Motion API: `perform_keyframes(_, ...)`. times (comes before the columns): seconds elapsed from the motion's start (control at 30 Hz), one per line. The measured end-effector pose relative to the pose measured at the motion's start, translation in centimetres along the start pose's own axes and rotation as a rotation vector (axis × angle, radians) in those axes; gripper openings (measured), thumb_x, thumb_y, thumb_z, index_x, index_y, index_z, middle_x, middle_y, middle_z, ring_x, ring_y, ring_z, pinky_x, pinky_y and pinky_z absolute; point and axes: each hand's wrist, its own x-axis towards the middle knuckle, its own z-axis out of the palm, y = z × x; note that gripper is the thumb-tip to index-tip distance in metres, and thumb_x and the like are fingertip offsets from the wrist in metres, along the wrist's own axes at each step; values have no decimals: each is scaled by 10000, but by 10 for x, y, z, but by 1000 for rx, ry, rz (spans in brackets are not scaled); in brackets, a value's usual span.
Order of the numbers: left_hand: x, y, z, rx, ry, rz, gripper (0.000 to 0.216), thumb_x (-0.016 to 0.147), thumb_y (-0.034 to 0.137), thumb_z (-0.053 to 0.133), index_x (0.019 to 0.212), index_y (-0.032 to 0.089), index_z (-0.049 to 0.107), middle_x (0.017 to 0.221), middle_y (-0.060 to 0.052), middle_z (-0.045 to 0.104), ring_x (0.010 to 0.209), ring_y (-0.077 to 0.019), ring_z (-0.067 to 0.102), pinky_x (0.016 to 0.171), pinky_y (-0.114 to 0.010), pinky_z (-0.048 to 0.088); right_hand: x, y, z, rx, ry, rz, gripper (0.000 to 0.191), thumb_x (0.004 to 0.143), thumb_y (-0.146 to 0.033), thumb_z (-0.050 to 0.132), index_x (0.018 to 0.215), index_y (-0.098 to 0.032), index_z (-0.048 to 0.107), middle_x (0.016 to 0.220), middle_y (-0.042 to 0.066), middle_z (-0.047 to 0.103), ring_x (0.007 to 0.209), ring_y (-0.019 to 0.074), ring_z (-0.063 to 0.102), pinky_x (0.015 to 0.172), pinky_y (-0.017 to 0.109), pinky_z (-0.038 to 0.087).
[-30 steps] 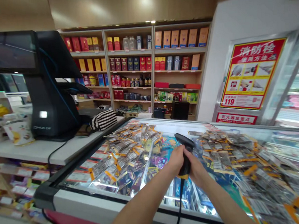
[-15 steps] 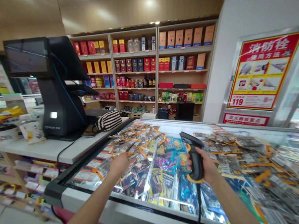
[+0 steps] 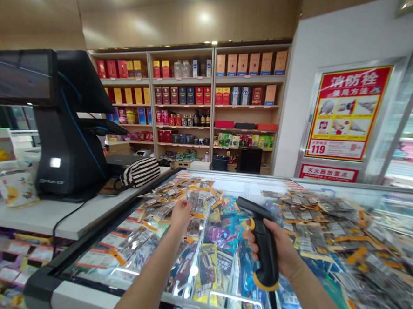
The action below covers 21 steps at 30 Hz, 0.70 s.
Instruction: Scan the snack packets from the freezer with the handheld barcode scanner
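Note:
My right hand [image 3: 282, 252] is wrapped round the handle of a black barcode scanner [image 3: 261, 235] with a yellow base, held upright over the glass lid of a chest freezer [image 3: 229, 190]. My left hand [image 3: 181, 215] reaches forward onto a heap of small grey and orange packets [image 3: 181, 198] lying on the left half of the lid. Its fingertips touch a packet there, and I cannot tell whether they grip it. A second heap of the same packets [image 3: 322, 212] covers the lid's right half.
A black checkout terminal [image 3: 61, 130] and a striped pouch [image 3: 140, 172] stand on the white counter [image 3: 38, 216] to the left. Shelves of boxed goods [image 3: 196, 94] line the back wall. A red fire-safety poster [image 3: 347, 108] hangs on the right, beside a glass cooler door.
My left hand let go of the scanner and moved left, then forward onto the left packet heap. My right hand kept the scanner and drew it nearer to me.

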Motion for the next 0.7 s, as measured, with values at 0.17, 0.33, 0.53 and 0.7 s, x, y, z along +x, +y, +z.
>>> perform_keyframes(0.17,-11,-5,49,-401,-45,1,234,715,170,470,945,129,482,797,-32,592,634,-100,561,574,-252,449,-5,7,0,-78,98,89,261,722,-381,449,825,-154,527,567,0,543,412,89,471,378,222,407)
perform_keyframes(0.33,-8,-16,54,-582,-83,4,334,573,112,471,903,158,485,774,-21,606,669,-115,580,618,-240,447,-3,9,0,-157,192,72,293,709,-396,471,860,-149,515,527,-15,522,386,80,453,342,203,395)
perform_keyframes(0.53,-2,-24,51,-578,-98,14,378,563,118,449,938,156,476,850,-34,600,756,-128,575,661,-239,448,-3,11,2,-195,249,58,241,693,-390,494,752,-157,511,509,-24,519,366,75,450,331,203,397)
perform_keyframes(0.7,-9,-17,52,-508,-146,10,396,620,103,414,1011,158,441,859,-41,601,756,-124,580,654,-234,452,-6,-3,-7,-160,273,22,222,698,-379,490,745,-163,510,512,-30,510,378,75,451,337,204,398)
